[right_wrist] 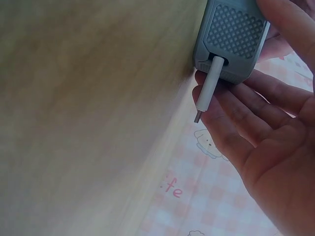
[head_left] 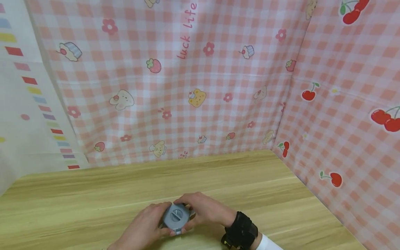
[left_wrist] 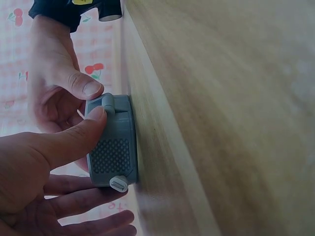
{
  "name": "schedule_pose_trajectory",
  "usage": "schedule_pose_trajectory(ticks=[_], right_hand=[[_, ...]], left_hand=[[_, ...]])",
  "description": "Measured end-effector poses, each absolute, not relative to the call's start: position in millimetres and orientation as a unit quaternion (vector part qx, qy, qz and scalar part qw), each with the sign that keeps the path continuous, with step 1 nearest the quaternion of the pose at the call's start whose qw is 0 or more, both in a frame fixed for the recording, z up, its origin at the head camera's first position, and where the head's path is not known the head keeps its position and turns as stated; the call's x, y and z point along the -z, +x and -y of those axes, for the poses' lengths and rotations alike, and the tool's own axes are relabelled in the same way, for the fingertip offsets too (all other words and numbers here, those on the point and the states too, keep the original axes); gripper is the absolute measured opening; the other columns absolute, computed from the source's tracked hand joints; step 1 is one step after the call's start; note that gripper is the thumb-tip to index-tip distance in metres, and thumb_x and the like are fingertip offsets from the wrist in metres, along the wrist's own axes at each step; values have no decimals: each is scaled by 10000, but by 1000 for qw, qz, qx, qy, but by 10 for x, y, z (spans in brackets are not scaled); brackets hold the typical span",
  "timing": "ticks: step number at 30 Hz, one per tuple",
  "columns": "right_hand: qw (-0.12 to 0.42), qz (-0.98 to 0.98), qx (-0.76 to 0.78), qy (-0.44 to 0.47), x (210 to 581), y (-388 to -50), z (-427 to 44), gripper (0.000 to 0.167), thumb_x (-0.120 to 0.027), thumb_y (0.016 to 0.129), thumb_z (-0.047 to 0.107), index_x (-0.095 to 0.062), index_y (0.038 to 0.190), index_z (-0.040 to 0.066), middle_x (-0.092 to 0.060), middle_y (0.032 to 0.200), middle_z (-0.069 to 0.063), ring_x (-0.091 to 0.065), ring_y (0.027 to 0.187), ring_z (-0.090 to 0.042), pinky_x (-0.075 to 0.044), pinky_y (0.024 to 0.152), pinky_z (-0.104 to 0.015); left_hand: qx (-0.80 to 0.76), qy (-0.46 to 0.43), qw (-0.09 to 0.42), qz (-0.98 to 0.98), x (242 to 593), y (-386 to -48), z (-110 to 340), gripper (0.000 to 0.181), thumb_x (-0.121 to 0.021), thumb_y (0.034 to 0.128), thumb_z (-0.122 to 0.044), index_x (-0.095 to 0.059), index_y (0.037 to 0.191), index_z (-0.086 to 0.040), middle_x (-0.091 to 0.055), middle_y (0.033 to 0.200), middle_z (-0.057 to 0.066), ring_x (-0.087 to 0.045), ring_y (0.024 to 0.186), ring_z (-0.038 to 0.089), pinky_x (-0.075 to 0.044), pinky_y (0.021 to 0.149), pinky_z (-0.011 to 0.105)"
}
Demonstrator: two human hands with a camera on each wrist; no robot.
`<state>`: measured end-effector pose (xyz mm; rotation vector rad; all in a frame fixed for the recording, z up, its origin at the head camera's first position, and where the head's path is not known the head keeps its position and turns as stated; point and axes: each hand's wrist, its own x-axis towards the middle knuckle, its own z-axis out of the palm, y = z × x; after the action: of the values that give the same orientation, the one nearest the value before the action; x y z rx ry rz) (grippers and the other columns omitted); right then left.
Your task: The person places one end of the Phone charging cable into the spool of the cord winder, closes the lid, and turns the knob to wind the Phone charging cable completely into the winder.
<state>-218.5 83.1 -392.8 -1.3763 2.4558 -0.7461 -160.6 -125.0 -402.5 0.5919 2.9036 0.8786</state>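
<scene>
A small grey charging cable case (head_left: 176, 217), many-sided with a round slotted dial on top, sits between both hands at the table's front. My left hand (head_left: 142, 224) grips its left side, thumb on the near edge by a small hinge-like tab. From the right, my right hand (head_left: 206, 210) holds it with fingers at the far edge and thumb near the front. In the left wrist view, the textured side and a stubby white connector (left_wrist: 118, 184) show. The right wrist view has a longer white connector (right_wrist: 210, 86) with a metal tip sticking out of a slot.
Beneath the hands is a wood-grain table (head_left: 93, 205). Pink checked cloth (head_left: 175, 114) hangs behind it, and a cherry-print cloth (head_left: 343, 146) stands along the right edge. A black strap device (head_left: 241, 230) is on the right wrist.
</scene>
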Motion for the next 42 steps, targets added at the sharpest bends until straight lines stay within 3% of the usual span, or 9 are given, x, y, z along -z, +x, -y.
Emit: schedule_pose_trajectory(ticks=[20,33,37,42], right_hand=[[109,-842,240,-470,3930,-2185,-838,656,-825,744,305,-548,1306,109,-633,1193,23,-586,978,30,-501,779,-109],[101,-849,219,-470,3897,-2180,-837,658,-817,754,323,-540,1313,116,-626,1211,36,-569,989,31,-491,801,-114],[108,-848,216,-472,3888,-2169,-848,669,-803,771,331,-519,1335,110,-615,1235,28,-559,1005,28,-486,823,-118],[116,-850,188,-478,3834,-2152,-883,786,-720,834,429,-382,1453,82,-556,1319,-15,-538,1101,-28,-474,905,-162]], left_hand=[[-273,214,23,-938,4035,-1608,1255,588,-843,701,-330,-595,1162,-63,-669,1018,-2,-599,897,110,-520,749,348],[-264,221,8,-939,4037,-1609,1246,546,-838,710,-331,-598,1132,-80,-665,1018,-15,-601,907,107,-521,757,351],[-258,215,8,-942,4037,-1590,1235,586,-830,717,-338,-582,1169,-61,-662,1038,18,-609,928,148,-524,768,384],[-290,191,36,-937,4009,-1563,1286,805,-733,779,-491,-477,1347,18,-605,1253,186,-585,1129,337,-487,919,535]])
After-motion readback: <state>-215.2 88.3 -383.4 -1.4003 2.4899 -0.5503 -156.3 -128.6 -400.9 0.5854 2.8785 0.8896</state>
